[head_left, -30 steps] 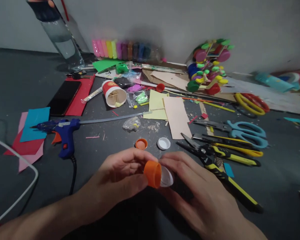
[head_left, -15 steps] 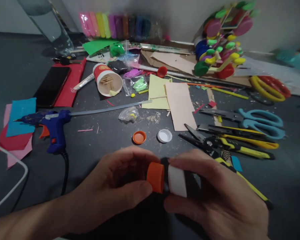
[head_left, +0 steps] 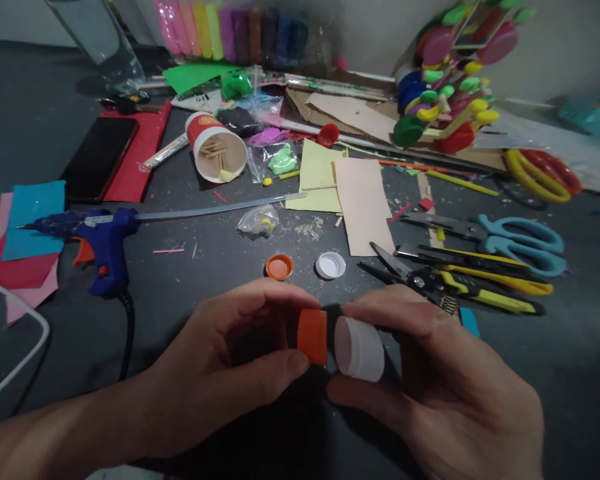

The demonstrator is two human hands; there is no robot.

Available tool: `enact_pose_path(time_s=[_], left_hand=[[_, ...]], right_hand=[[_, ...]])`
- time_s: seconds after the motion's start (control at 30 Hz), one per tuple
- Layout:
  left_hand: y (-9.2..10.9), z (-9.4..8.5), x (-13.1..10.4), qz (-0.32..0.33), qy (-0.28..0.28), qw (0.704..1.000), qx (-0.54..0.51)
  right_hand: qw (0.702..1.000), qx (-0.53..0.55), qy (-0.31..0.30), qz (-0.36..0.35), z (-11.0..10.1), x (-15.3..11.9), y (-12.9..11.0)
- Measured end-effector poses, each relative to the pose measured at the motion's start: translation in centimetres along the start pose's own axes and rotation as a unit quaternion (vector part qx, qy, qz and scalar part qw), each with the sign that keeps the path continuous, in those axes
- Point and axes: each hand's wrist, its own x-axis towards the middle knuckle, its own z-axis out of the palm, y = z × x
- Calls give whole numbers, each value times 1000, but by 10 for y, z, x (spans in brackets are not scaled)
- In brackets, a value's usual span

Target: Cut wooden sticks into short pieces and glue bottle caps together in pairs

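Between the thumb and fingers of my left hand [head_left: 245,347] is an orange bottle cap [head_left: 313,337], standing on edge. My right hand [head_left: 445,373] pinches a white bottle cap [head_left: 360,350], turned so its pale round face looks left toward the orange one. A narrow gap separates the two caps. Just beyond my fingers, a second orange cap [head_left: 279,267] and a second white cap [head_left: 331,265] lie hollow side up on the dark table [head_left: 180,313].
A blue glue gun [head_left: 107,250] with a long glue stick lies left. Pruning shears [head_left: 420,277], blue-handled scissors [head_left: 520,243] and a yellow cutter sit right. Behind are a tipped paper cup [head_left: 217,150] with wooden sticks, paper pieces [head_left: 363,207], clay packs and a colourful model [head_left: 445,100].
The white cap has turned in my right hand, so more of its face and side shows. Both hands stay close together, and the view has shifted slightly.
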Motion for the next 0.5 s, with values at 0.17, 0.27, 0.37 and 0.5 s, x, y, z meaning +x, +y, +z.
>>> enact_pose_path(time_s=[0.17,0.27,0.37,0.5], left_hand=[[-1,-1,-2,10,11,999,31],[-1,-1,-1,11,7,999,30],[0,0,1,20,6,999,38],[1,1,1,35,3,998,57]], right_hand=[[1000,-16,-16,-9,0,0,1],[998,-44,-34,-12,-2,0,0],[997,-49,-46,-24,-3,0,0],[997,-45,-55,-22,-4,1,0]])
